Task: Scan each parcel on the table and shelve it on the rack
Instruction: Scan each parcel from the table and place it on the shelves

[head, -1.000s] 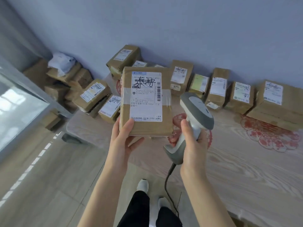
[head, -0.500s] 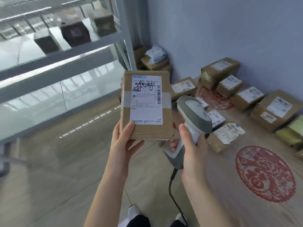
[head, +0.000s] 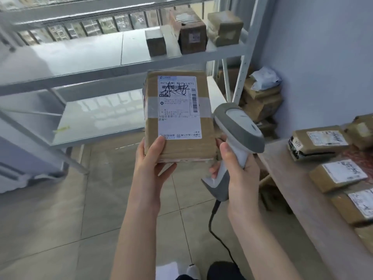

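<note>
Upright, parcel (head: pixel 177 116) gripped by left hand (head: pixel 154 158), right hand (head: pixel 236 164) grasping scanner (head: pixel 236 136).

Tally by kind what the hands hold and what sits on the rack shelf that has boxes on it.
Parcels: 4 (the held parcel in the left hand; a grey box, a brown box and a tan box on the rack shelf)
Scanners: 1 (the scanner in the right hand)
Total: 5
</note>
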